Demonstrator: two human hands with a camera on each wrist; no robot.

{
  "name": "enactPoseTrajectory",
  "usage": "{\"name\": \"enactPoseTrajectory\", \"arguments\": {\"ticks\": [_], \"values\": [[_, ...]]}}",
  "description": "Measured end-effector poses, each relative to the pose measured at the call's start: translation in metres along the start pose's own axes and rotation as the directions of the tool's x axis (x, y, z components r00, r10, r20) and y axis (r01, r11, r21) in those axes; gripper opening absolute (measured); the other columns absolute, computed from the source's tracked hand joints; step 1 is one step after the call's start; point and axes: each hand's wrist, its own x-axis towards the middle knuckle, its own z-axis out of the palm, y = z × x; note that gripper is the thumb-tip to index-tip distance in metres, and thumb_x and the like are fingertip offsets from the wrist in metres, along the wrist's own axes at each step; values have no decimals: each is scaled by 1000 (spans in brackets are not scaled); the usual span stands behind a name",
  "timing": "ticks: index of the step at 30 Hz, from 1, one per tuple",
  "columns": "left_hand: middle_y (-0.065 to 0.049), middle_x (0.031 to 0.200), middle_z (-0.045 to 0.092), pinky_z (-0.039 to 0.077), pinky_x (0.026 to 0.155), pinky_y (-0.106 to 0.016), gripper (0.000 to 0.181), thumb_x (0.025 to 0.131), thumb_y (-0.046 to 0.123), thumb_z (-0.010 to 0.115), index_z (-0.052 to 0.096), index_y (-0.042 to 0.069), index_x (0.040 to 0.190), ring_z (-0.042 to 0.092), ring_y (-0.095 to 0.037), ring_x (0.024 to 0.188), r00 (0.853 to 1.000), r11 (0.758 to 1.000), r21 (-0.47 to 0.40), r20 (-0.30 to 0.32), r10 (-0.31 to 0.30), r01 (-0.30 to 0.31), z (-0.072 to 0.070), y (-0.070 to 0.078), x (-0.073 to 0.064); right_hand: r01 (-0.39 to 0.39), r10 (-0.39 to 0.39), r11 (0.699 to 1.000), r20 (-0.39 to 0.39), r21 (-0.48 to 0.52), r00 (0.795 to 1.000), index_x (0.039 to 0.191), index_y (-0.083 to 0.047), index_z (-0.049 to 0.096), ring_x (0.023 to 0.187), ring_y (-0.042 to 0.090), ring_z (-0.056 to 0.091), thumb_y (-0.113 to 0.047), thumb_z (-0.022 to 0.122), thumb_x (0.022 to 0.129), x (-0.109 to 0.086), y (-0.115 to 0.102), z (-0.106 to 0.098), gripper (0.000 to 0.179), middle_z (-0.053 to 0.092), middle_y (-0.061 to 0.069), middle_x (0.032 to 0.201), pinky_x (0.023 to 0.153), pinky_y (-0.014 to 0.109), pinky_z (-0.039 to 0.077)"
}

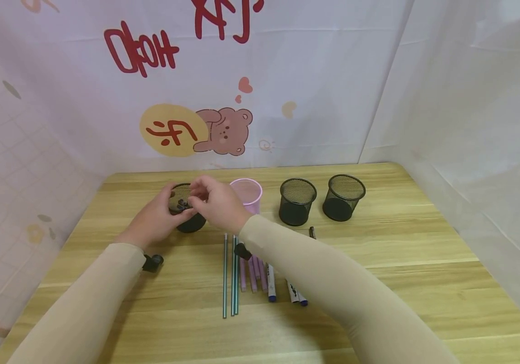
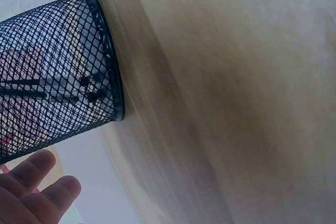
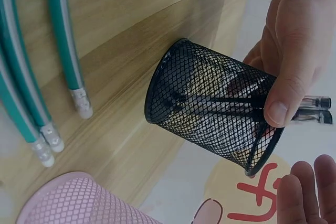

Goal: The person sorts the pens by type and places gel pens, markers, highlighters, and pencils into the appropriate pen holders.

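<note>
My left hand (image 1: 153,220) grips the leftmost black mesh pen cup (image 1: 190,224) at its rim, the thumb across the near side. The cup stands upright on the table. Inside it, black pens (image 3: 220,100) lean with their clear ends above the rim. My right hand (image 1: 219,202) is over the cup's right side, its fingers loosely bent and nothing seen in them. In the right wrist view its fingertips (image 3: 291,198) show apart from the cup. The left wrist view shows two left fingers (image 2: 60,192) beside the mesh.
Right of my hands stand a pink mesh cup (image 1: 253,205) and two black mesh cups (image 1: 294,215), (image 1: 339,208). Nearer lie green pencils (image 1: 225,283), pink sticks (image 1: 253,278) and white markers with blue ends (image 1: 271,285), partly under my right forearm. A printed curtain (image 1: 333,101) hangs behind.
</note>
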Motion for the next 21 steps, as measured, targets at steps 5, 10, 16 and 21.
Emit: {"name": "enactPoseTrajectory", "arguments": {"ticks": [5, 10, 16, 21], "values": [[-25, 169, 31, 35, 117, -72, 127, 83, 91, 54, 5, 13, 170, 38, -50, 151, 1000, 1000, -9, -3, 7, -7, 1, 0, 0, 14, -14, 1000, -13, 9, 1000, 127, -9, 65, 105, 10, 71, -18, 69, 104, -3, 1, -4, 26, 77, 1, 115, 90, 18, 57], [-23, 160, 44, 40, 113, -71, 116, 88, 83, 59, 11, 14, 169, 47, -48, 143, 1000, 999, -23, -18, 24, -25, 1, -1, 1, -7, 7, 1000, -14, 29, 1000, 131, -9, 63, 107, 13, 71, -19, 68, 104, -7, 0, -11, 30, 75, 2, 117, 89, 20, 58], [-24, 161, 42, 39, 114, -71, 111, 91, 76, 63, 12, 14, 169, 45, -49, 145, 999, 1000, -17, -23, 25, -26, 2, -2, 2, -33, 32, 994, 7, 101, 999, 136, -8, 60, 112, 18, 68, -19, 67, 104, -15, 2, -24, 34, 69, 8, 128, 89, 23, 58], [-26, 168, 32, 33, 117, -74, 115, 91, 77, 61, 7, 13, 170, 36, -52, 151, 1000, 1000, 3, -16, 7, -7, 3, 0, 2, 4, -3, 999, -13, 49, 1000, 130, -7, 63, 109, 19, 72, -22, 68, 103, -28, 2, -46, 31, 73, 8, 126, 91, 27, 60]]}}
